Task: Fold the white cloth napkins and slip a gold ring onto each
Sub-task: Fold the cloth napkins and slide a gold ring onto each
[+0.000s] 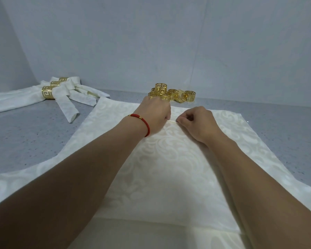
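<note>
A white patterned napkin point(169, 155) lies spread flat on the grey table in front of me. Near its middle, my left hand point(153, 114) and my right hand point(196, 121) each pinch a small raised fold of the cloth, close together. A red cord bracelet sits on my left wrist. Just beyond my hands, at the napkin's far edge, stands a cluster of several loose gold rings point(172, 94), one stacked on top. At the far left lie three folded napkins with gold rings on them point(48, 92).
The grey speckled table point(34, 137) runs up to a pale wall point(151, 42) behind the rings. More white patterned cloth point(169, 236) lies under the napkin at the near edge.
</note>
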Action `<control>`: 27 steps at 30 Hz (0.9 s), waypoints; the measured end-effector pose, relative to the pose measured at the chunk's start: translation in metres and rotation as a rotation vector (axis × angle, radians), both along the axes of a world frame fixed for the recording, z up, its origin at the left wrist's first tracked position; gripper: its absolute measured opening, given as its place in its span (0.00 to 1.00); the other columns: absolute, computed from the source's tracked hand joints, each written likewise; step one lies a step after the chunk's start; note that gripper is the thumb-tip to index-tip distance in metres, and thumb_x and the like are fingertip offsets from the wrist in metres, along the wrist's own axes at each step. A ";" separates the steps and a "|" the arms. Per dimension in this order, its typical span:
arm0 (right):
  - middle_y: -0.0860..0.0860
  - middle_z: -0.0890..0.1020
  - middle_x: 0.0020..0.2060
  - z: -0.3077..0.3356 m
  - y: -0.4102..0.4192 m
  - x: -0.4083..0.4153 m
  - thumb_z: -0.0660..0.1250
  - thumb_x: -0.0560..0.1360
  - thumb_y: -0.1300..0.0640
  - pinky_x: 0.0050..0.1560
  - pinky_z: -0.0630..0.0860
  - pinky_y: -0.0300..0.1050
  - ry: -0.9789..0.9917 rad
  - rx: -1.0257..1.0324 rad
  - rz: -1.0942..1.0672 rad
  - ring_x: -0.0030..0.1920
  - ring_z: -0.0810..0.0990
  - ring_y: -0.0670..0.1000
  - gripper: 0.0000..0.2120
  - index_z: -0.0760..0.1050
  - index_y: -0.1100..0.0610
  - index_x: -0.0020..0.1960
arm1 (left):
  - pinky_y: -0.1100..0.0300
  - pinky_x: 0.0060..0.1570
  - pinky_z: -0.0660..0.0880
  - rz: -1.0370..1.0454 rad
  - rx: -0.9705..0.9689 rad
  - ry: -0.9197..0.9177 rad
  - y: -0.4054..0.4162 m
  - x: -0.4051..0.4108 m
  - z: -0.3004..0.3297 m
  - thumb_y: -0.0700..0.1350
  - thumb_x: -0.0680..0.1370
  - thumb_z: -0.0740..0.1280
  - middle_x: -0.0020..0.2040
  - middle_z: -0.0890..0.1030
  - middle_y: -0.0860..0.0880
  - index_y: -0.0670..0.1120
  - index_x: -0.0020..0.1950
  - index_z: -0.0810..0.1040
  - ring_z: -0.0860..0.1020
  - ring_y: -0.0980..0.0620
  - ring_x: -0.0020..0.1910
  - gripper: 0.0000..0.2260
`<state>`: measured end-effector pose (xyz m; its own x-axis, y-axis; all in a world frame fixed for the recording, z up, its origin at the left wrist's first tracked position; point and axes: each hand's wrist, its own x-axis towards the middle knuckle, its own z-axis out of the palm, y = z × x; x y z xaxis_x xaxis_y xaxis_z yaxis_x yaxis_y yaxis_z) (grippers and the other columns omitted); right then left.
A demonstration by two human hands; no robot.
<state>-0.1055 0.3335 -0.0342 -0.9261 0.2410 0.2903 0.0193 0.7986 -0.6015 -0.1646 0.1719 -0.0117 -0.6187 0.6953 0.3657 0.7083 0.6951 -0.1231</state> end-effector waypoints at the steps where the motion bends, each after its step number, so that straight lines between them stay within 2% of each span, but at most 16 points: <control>1: 0.45 0.85 0.39 -0.001 0.000 -0.001 0.71 0.78 0.57 0.38 0.70 0.28 0.001 -0.025 -0.014 0.43 0.81 0.45 0.07 0.86 0.56 0.43 | 0.56 0.39 0.60 0.019 0.096 -0.048 -0.002 -0.002 -0.006 0.36 0.74 0.61 0.29 0.69 0.51 0.49 0.29 0.69 0.69 0.46 0.37 0.15; 3: 0.45 0.85 0.38 -0.002 -0.002 -0.002 0.73 0.76 0.58 0.39 0.73 0.30 0.006 -0.045 -0.041 0.44 0.82 0.46 0.07 0.85 0.58 0.41 | 0.54 0.39 0.65 0.060 0.304 -0.159 -0.004 -0.006 -0.015 0.39 0.75 0.64 0.32 0.72 0.51 0.46 0.34 0.77 0.69 0.46 0.35 0.10; 5: 0.48 0.85 0.40 -0.002 -0.004 -0.004 0.74 0.74 0.60 0.43 0.76 0.36 0.012 -0.059 -0.051 0.45 0.82 0.48 0.04 0.83 0.59 0.42 | 0.51 0.36 0.68 0.077 0.401 -0.247 -0.005 -0.007 -0.020 0.40 0.73 0.66 0.29 0.70 0.47 0.43 0.31 0.72 0.68 0.46 0.33 0.10; 7: 0.49 0.83 0.44 0.000 -0.004 -0.006 0.75 0.74 0.59 0.41 0.73 0.35 -0.005 -0.064 -0.056 0.46 0.81 0.49 0.05 0.81 0.58 0.48 | 0.54 0.37 0.68 0.093 0.404 -0.283 -0.004 -0.008 -0.023 0.42 0.72 0.67 0.27 0.70 0.48 0.45 0.29 0.72 0.69 0.48 0.33 0.11; 8: 0.50 0.83 0.45 0.001 -0.005 -0.007 0.75 0.74 0.59 0.40 0.72 0.34 -0.027 -0.061 -0.059 0.46 0.80 0.49 0.06 0.81 0.57 0.50 | 0.54 0.39 0.69 0.102 0.413 -0.297 -0.004 -0.009 -0.024 0.41 0.72 0.68 0.28 0.72 0.50 0.46 0.29 0.75 0.71 0.50 0.34 0.11; 10: 0.49 0.84 0.43 0.003 -0.007 -0.006 0.73 0.74 0.62 0.41 0.76 0.39 -0.037 -0.015 -0.053 0.46 0.82 0.50 0.04 0.84 0.56 0.48 | 0.52 0.46 0.73 0.110 0.429 -0.292 -0.003 -0.008 -0.021 0.43 0.73 0.70 0.35 0.78 0.54 0.51 0.36 0.83 0.76 0.52 0.43 0.07; 12: 0.49 0.84 0.41 0.007 -0.008 -0.004 0.71 0.72 0.64 0.45 0.80 0.47 -0.011 0.063 -0.032 0.45 0.82 0.51 0.06 0.85 0.55 0.43 | 0.50 0.53 0.72 0.111 0.412 -0.261 -0.003 -0.004 -0.017 0.45 0.75 0.71 0.42 0.78 0.57 0.52 0.41 0.83 0.76 0.53 0.49 0.03; 14: 0.48 0.83 0.41 0.011 -0.007 0.001 0.71 0.71 0.65 0.47 0.79 0.50 -0.001 0.166 0.011 0.46 0.80 0.51 0.08 0.84 0.53 0.43 | 0.50 0.56 0.69 0.099 0.352 -0.224 -0.003 0.000 -0.012 0.43 0.76 0.69 0.43 0.80 0.57 0.52 0.43 0.81 0.75 0.52 0.51 0.04; 17: 0.47 0.82 0.43 0.021 -0.008 0.005 0.69 0.72 0.66 0.52 0.77 0.52 -0.059 0.346 0.072 0.50 0.79 0.52 0.12 0.83 0.50 0.44 | 0.52 0.54 0.63 0.076 0.176 -0.138 -0.004 0.005 -0.003 0.37 0.76 0.66 0.45 0.81 0.55 0.52 0.44 0.80 0.75 0.51 0.53 0.09; 20: 0.43 0.82 0.44 0.033 -0.012 0.007 0.69 0.74 0.62 0.63 0.68 0.54 -0.196 0.461 0.054 0.53 0.78 0.51 0.11 0.84 0.46 0.47 | 0.52 0.53 0.61 0.064 0.052 -0.138 -0.003 0.010 0.005 0.35 0.75 0.66 0.46 0.81 0.55 0.54 0.47 0.80 0.75 0.52 0.53 0.14; 22: 0.41 0.83 0.42 0.037 -0.010 0.008 0.69 0.75 0.57 0.66 0.67 0.56 -0.229 0.451 0.043 0.53 0.78 0.51 0.09 0.85 0.45 0.47 | 0.52 0.52 0.61 0.064 0.077 -0.176 -0.004 0.010 0.006 0.36 0.76 0.65 0.46 0.81 0.55 0.53 0.48 0.83 0.75 0.51 0.53 0.13; 25: 0.41 0.81 0.37 0.032 -0.007 0.007 0.72 0.75 0.54 0.60 0.76 0.55 -0.169 0.336 0.055 0.51 0.81 0.52 0.04 0.85 0.47 0.46 | 0.54 0.52 0.67 0.068 0.213 -0.213 -0.007 0.010 0.002 0.40 0.78 0.65 0.45 0.80 0.55 0.52 0.52 0.83 0.77 0.50 0.51 0.10; 27: 0.41 0.79 0.37 0.026 -0.006 0.007 0.74 0.75 0.54 0.57 0.79 0.54 -0.166 0.295 0.059 0.50 0.81 0.52 0.02 0.86 0.49 0.46 | 0.55 0.53 0.72 0.066 0.284 -0.261 -0.009 0.008 -0.003 0.42 0.77 0.68 0.39 0.76 0.57 0.50 0.53 0.84 0.76 0.51 0.47 0.08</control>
